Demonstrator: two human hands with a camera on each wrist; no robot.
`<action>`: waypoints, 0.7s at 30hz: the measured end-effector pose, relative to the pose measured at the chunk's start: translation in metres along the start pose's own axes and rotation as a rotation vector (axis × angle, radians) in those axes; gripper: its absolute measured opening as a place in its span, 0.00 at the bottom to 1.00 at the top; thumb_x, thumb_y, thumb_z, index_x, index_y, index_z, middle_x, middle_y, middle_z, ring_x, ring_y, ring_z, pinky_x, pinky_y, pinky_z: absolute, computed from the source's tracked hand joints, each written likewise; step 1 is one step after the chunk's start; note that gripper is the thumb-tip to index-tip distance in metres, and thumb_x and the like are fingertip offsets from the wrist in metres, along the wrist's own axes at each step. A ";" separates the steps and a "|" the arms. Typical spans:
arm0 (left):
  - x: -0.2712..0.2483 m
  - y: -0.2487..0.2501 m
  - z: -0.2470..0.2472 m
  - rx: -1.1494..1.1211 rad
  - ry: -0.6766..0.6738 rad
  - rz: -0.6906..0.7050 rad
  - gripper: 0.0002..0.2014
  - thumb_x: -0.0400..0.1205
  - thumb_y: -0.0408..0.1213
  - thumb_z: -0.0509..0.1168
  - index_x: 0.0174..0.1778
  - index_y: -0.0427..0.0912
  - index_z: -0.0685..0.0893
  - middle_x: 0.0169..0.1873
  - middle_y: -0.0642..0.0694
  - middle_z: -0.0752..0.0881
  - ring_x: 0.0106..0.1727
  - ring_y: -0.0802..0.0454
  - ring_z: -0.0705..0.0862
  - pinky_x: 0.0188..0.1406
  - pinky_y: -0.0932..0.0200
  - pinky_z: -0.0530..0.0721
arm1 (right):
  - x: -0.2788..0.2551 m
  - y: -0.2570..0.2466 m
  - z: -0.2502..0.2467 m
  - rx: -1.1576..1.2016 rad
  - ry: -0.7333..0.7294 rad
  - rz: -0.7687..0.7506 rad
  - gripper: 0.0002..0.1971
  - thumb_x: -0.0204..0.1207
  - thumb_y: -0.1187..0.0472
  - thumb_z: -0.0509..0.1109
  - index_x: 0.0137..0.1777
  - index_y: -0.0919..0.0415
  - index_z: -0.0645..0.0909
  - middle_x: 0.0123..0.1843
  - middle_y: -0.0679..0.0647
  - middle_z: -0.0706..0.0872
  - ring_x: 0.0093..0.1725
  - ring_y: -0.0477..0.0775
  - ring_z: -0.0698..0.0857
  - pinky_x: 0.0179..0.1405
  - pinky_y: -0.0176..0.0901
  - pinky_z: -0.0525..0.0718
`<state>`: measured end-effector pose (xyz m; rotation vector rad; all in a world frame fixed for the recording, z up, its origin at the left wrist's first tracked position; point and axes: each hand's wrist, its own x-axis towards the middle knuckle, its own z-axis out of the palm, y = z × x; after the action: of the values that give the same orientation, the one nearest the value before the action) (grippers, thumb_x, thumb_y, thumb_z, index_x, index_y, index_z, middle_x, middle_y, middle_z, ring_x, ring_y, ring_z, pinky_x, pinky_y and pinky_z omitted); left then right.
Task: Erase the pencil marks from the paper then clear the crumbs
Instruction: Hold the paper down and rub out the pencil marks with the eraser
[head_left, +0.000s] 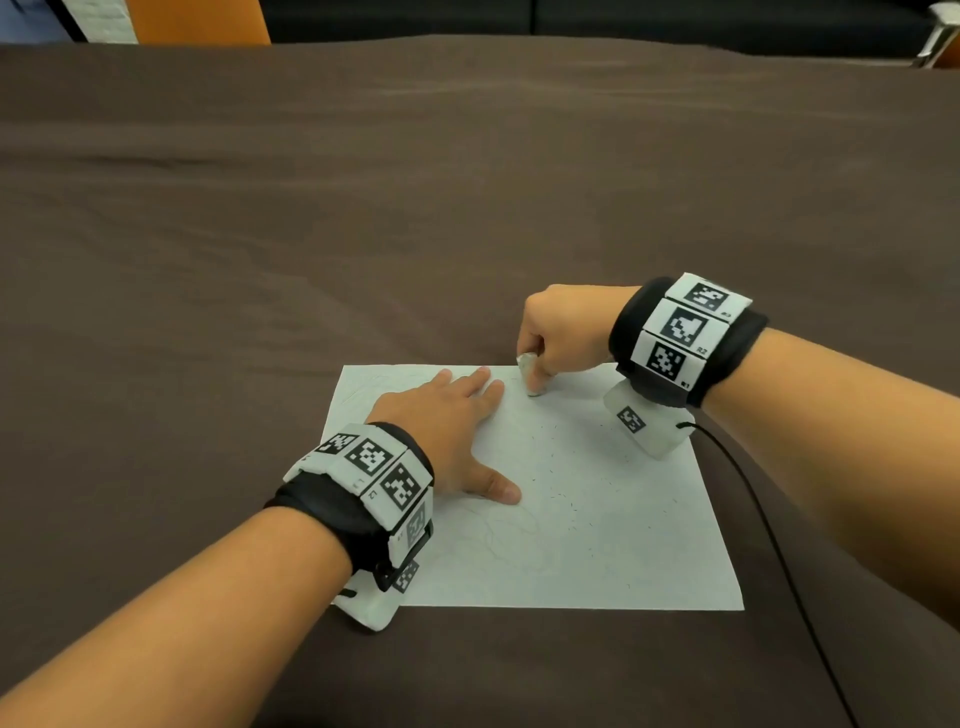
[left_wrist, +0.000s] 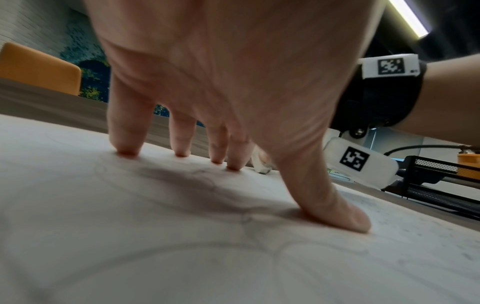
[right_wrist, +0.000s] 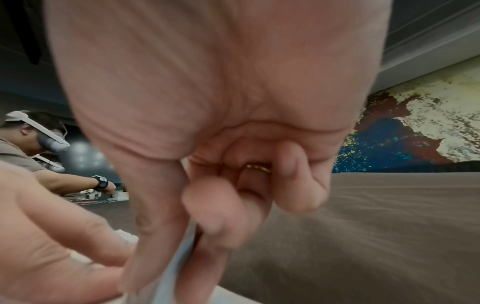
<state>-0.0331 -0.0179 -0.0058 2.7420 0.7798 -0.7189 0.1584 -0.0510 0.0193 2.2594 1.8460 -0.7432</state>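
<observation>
A white sheet of paper (head_left: 597, 519) with faint pencil lines lies on the brown tablecloth. My left hand (head_left: 457, 431) lies flat on its left part, fingers (left_wrist: 127, 142) straight and pressing down. My right hand (head_left: 561, 332) pinches a white eraser (head_left: 530, 376) and holds its tip on the paper near the far edge, just right of the left fingertips. In the left wrist view the eraser (left_wrist: 259, 164) peeks out behind the thumb. In the right wrist view the eraser (right_wrist: 176, 267) sits between thumb and fingers. Dark eraser crumbs (head_left: 566, 499) are scattered over the sheet's middle and right.
The brown tablecloth (head_left: 467, 208) spreads wide beyond the paper. A black cable (head_left: 769, 535) runs from the right wrist camera across the cloth. An orange chair (head_left: 202, 21) stands at the far left edge. Another person (right_wrist: 39, 144) sits in the background.
</observation>
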 end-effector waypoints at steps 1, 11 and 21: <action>0.000 0.000 0.000 0.001 0.002 0.002 0.58 0.69 0.76 0.66 0.87 0.58 0.42 0.85 0.63 0.40 0.87 0.53 0.44 0.79 0.41 0.65 | 0.002 -0.001 -0.001 0.005 0.006 0.005 0.02 0.73 0.55 0.80 0.42 0.51 0.94 0.43 0.53 0.93 0.43 0.60 0.88 0.46 0.53 0.90; 0.001 0.000 0.001 0.008 0.004 -0.008 0.58 0.68 0.76 0.65 0.87 0.58 0.41 0.86 0.63 0.40 0.87 0.52 0.44 0.79 0.40 0.64 | 0.010 -0.009 -0.003 -0.037 0.014 -0.012 0.05 0.74 0.56 0.77 0.38 0.52 0.93 0.41 0.55 0.93 0.42 0.63 0.88 0.43 0.53 0.89; 0.000 0.001 -0.001 0.015 0.003 -0.002 0.58 0.68 0.76 0.65 0.87 0.57 0.41 0.86 0.62 0.41 0.87 0.52 0.45 0.79 0.39 0.64 | 0.012 -0.012 -0.008 -0.014 0.061 0.015 0.03 0.73 0.56 0.79 0.43 0.53 0.94 0.43 0.50 0.93 0.50 0.59 0.89 0.53 0.55 0.91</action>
<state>-0.0321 -0.0182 -0.0052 2.7570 0.7812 -0.7245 0.1509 -0.0342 0.0236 2.3097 1.8519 -0.6646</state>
